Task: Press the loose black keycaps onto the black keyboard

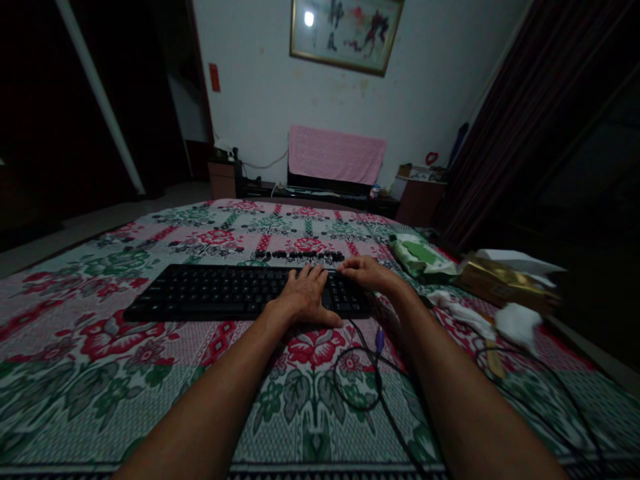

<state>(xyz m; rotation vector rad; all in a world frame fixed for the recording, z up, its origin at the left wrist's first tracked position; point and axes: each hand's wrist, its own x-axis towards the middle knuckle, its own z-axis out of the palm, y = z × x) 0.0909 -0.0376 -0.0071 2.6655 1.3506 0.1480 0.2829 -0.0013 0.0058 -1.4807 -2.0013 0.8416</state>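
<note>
A black keyboard (210, 291) lies flat on a flower-patterned cloth (220, 373). My left hand (304, 298) rests on its right part, fingers spread, with the thumb reaching toward the front edge. Over the top right corner, by the number keys, my right hand (369, 273) has its thumb and fingers pinched together. Whatever is between those fingertips is too small to make out. Just behind the keyboard, several small black pieces that look like loose keycaps (300, 255) form a row. A black cable (379, 387) with a purple plug (380, 340) curls in front, between my forearms.
To the right are a green and white soft pack (423, 255), a gold box (493, 280) with white paper in it, and a crumpled white tissue (519, 325). A thin dark cord (550, 373) loops there. A pink towel (337, 153) hangs over a screen at the far wall.
</note>
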